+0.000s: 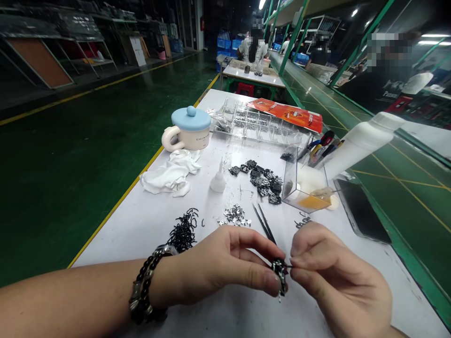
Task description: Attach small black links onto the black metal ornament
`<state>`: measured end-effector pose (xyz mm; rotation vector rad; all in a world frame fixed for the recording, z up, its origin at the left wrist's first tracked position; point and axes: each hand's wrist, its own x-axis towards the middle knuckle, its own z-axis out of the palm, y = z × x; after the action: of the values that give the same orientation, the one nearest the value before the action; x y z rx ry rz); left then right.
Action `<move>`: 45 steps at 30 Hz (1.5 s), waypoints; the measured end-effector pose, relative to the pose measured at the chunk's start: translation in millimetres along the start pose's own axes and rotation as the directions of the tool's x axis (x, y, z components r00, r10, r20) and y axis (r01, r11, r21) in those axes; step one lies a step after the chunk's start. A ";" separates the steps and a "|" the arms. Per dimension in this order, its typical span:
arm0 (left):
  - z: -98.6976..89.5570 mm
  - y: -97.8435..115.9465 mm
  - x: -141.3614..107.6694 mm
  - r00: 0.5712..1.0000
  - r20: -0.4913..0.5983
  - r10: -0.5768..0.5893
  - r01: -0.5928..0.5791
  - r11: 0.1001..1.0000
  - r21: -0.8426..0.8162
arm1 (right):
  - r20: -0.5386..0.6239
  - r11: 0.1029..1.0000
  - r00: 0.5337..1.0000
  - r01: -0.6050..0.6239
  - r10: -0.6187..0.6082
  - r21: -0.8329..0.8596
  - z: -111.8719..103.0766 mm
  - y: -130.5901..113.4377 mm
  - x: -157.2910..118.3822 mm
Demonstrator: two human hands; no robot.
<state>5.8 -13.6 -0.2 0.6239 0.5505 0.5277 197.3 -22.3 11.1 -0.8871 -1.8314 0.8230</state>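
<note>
head: left hand (220, 263) pinches dark part (279, 270); right hand (340, 277) pinches thin piece (290, 266), mostly hidden

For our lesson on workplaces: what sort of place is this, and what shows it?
Probably a factory assembly floor: piled tiny parts and tweezers lie on the table, and another person is at a bench beyond.

Black-and-silver part (280, 270), white tabletop (134, 230)

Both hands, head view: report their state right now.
Left hand: closed, holding a small black-and-metal part between thumb and fingers.
Right hand: closed, pinching a thin dark piece beside that part.
</note>
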 end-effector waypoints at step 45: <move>-5.1 -2.2 -2.1 0.980 0.130 -0.152 0.153 0.988 0.008 | 0.151 0.968 0.988 -0.020 -0.018 0.250 2.7 12.7 -1.0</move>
<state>1.8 -14.4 -4.5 0.6042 0.4699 0.3404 198.1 -17.0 -0.8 -0.6788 -1.8060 1.1216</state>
